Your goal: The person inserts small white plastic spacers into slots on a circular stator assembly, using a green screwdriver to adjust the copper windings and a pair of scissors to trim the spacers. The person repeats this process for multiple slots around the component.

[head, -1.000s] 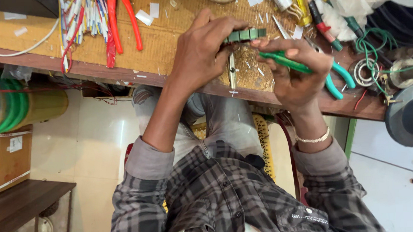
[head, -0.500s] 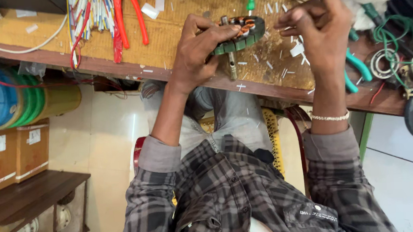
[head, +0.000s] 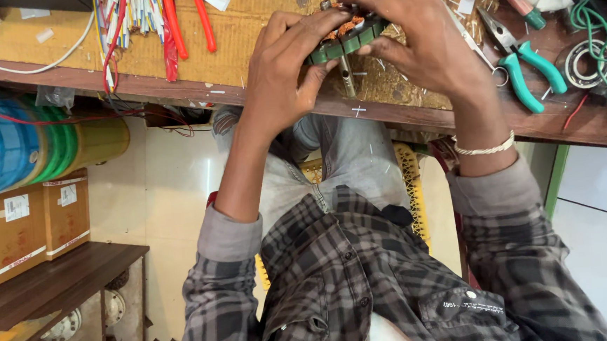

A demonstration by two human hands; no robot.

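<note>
Cluttered with wire offcuts, my wooden workbench (head: 171,66) carries the green motor stator (head: 344,38) with copper windings, sitting near its front edge on its shaft. My left hand (head: 283,73) is closed around the stator's near rim, thumb and fingers gripping it. My right hand (head: 415,37) curls over the far side, fingertips pressing at the windings. I judge I am dressing the coils, and steady pressure matters. Teal-handled pliers (head: 522,73) lie to the right, red-handled cutters (head: 182,23) to the left.
</note>
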